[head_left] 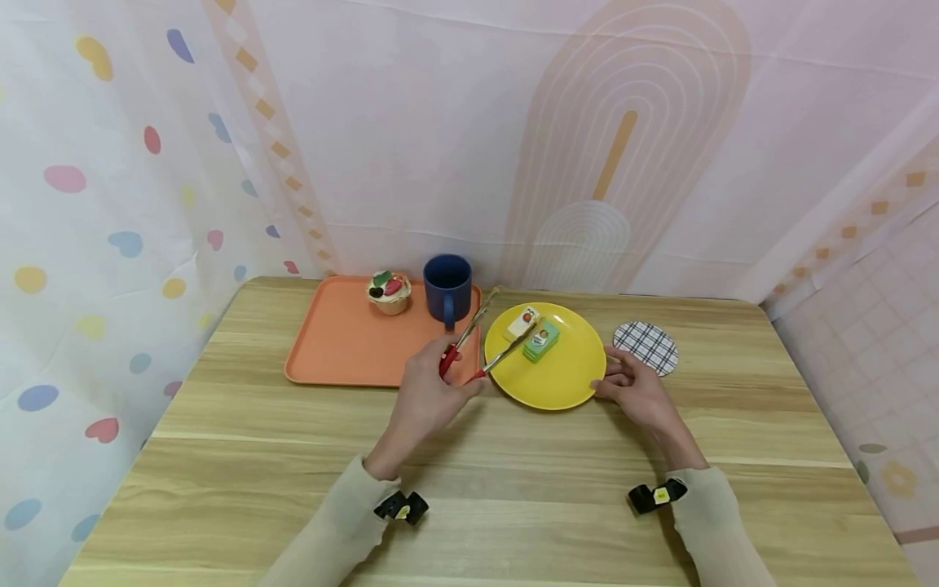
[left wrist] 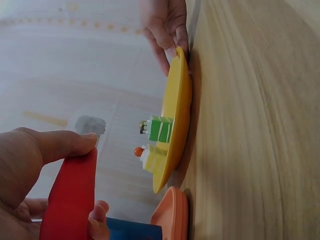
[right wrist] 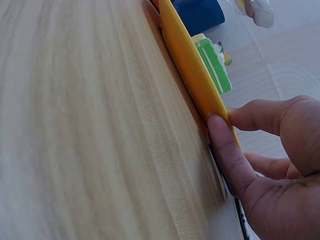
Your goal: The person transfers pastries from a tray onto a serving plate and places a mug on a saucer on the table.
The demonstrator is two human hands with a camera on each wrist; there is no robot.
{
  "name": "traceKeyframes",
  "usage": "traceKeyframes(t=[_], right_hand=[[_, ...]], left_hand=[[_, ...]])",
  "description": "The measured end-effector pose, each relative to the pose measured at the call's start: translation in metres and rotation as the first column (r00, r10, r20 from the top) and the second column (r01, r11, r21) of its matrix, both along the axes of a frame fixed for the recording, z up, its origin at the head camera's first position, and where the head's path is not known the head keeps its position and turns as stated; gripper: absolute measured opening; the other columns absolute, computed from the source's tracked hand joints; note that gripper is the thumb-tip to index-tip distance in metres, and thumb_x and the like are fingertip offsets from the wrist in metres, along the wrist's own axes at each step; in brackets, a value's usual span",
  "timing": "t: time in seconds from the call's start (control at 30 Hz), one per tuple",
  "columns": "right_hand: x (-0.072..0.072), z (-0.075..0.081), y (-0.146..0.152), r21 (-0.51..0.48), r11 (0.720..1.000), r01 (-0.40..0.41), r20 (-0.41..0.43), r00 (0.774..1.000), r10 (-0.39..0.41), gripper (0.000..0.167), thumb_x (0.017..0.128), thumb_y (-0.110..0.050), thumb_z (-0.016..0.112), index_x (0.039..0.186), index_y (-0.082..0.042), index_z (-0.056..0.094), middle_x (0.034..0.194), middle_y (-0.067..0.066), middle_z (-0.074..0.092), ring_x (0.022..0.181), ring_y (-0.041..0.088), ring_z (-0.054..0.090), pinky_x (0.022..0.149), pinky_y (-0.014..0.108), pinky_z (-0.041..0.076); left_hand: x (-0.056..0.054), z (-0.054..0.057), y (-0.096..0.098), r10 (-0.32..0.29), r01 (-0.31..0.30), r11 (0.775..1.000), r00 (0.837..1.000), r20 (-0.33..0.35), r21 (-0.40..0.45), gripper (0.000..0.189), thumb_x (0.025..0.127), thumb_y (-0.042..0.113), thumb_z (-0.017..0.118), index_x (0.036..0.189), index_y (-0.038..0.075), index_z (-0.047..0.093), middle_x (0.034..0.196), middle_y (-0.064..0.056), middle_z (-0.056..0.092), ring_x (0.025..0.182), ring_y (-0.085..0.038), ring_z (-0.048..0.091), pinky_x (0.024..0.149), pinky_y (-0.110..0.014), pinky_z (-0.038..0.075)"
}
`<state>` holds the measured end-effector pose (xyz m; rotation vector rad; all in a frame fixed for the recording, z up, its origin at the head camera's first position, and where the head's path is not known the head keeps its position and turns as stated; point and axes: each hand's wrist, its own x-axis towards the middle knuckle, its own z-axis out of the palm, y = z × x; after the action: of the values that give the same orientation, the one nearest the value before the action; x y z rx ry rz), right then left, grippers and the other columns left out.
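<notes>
My left hand (head_left: 429, 387) grips a pair of tongs (head_left: 506, 352) by its red handles, the thumb along one red grip (left wrist: 72, 195). The metal arms are spread: one crosses above the yellow plate (head_left: 557, 383), the other points past the blue mug. On that plate sit a green toy cake slice (head_left: 543, 342) and a pale yellow one (head_left: 519, 324), side by side. In the head view one tip overlaps the slices; whether it touches them I cannot tell. At the plate's right edge my right hand (head_left: 641, 393) pinches the rim between thumb and fingers.
Left of the plate lies an orange tray (head_left: 345, 350) bearing a toy cupcake (head_left: 389, 295) and a blue mug (head_left: 447, 285). A round checkered coaster (head_left: 649, 346) is just beyond the right hand. A patterned cloth (head_left: 411, 122) hangs behind the wooden table (head_left: 513, 505).
</notes>
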<state>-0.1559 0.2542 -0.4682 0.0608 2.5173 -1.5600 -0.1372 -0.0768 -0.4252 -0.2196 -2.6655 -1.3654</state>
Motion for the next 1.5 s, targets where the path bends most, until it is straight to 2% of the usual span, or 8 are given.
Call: traceKeyframes(t=[0.23,0.37,0.5,0.6,0.73,0.93,1.23,1.5], right_hand=[[0.000,0.001,0.000,0.005,1.000,0.001,0.003,1.000,-0.001,0.072,0.096,-0.010,0.071,0.158,-0.004,0.034,0.131,0.025,0.061,0.100,0.017,0.065,0.078,0.017,0.054],[0.000,0.001,-0.001,0.009,1.000,-0.002,0.006,1.000,0.002,0.072,0.096,-0.011,0.071,0.158,-0.004,0.034,0.132,0.025,0.061,0.103,0.019,0.065,0.078,0.017,0.054],[0.000,0.001,-0.001,0.012,1.000,-0.001,0.006,1.000,0.001,0.072,0.096,-0.012,0.071,0.158,-0.004,0.034,0.132,0.024,0.061,0.103,0.019,0.065,0.078,0.017,0.054],[0.000,0.001,-0.001,0.009,1.000,0.001,0.002,1.000,-0.001,0.072,0.096,-0.011,0.071,0.157,-0.004,0.034,0.132,0.025,0.061,0.102,0.018,0.065,0.078,0.017,0.054],[0.000,0.000,0.000,0.005,1.000,0.002,-0.002,1.000,-0.002,0.072,0.096,-0.010,0.071,0.158,-0.003,0.034,0.131,0.025,0.061,0.101,0.017,0.065,0.077,0.017,0.054],[0.000,0.000,0.000,0.005,1.000,0.000,0.001,1.000,0.000,0.073,0.096,-0.010,0.071,0.158,-0.004,0.034,0.131,0.025,0.061,0.100,0.016,0.065,0.077,0.017,0.054],[0.000,0.000,0.000,0.006,1.000,-0.003,-0.003,1.000,0.003,0.073,0.096,-0.010,0.071,0.158,-0.003,0.034,0.131,0.025,0.062,0.099,0.015,0.066,0.077,0.018,0.054],[0.000,0.000,0.000,0.007,1.000,-0.005,-0.005,1.000,0.005,0.073,0.096,-0.011,0.072,0.157,-0.003,0.034,0.131,0.025,0.062,0.100,0.017,0.066,0.077,0.018,0.054]], left_hand=[[-0.002,0.003,-0.006,0.016,-0.016,1.000,1.000,0.007,0.009,0.064,0.077,0.026,0.091,0.131,0.008,0.062,0.107,-0.015,0.069,0.071,-0.018,0.053,0.065,-0.028,0.046],[-0.002,0.006,-0.010,0.029,-0.029,0.999,0.999,0.016,0.014,0.061,0.078,0.029,0.090,0.129,0.011,0.062,0.098,-0.016,0.065,0.070,-0.019,0.051,0.061,-0.028,0.042],[-0.004,0.009,-0.014,0.040,-0.040,0.999,0.999,-0.003,0.025,0.054,0.078,0.029,0.090,0.121,0.014,0.063,0.089,-0.017,0.059,0.067,-0.020,0.048,0.058,-0.029,0.038],[-0.005,0.010,-0.017,0.047,-0.046,0.998,0.999,-0.018,0.032,0.050,0.078,0.028,0.090,0.118,0.015,0.064,0.090,-0.016,0.059,0.066,-0.019,0.048,0.058,-0.029,0.037],[-0.007,0.011,-0.020,0.054,-0.053,0.998,0.998,-0.025,0.037,0.049,0.079,0.027,0.090,0.118,0.014,0.063,0.086,-0.015,0.057,0.064,-0.019,0.047,0.057,-0.029,0.036],[-0.009,0.012,-0.026,0.064,-0.061,0.997,0.996,-0.068,0.040,0.050,0.078,0.027,0.091,0.116,0.012,0.062,0.074,-0.014,0.052,0.059,-0.019,0.046,0.054,-0.029,0.032],[-0.011,0.015,-0.035,0.086,-0.083,0.996,0.993,-0.085,0.037,0.063,0.076,0.024,0.092,0.129,0.009,0.062,0.077,-0.015,0.055,0.060,-0.018,0.048,0.055,-0.028,0.036],[-0.015,0.016,-0.043,0.117,-0.116,0.993,0.991,-0.071,0.016,0.067,0.078,0.028,0.091,0.133,0.007,0.060,0.073,-0.009,0.052,0.061,-0.019,0.047,0.056,-0.030,0.034]])
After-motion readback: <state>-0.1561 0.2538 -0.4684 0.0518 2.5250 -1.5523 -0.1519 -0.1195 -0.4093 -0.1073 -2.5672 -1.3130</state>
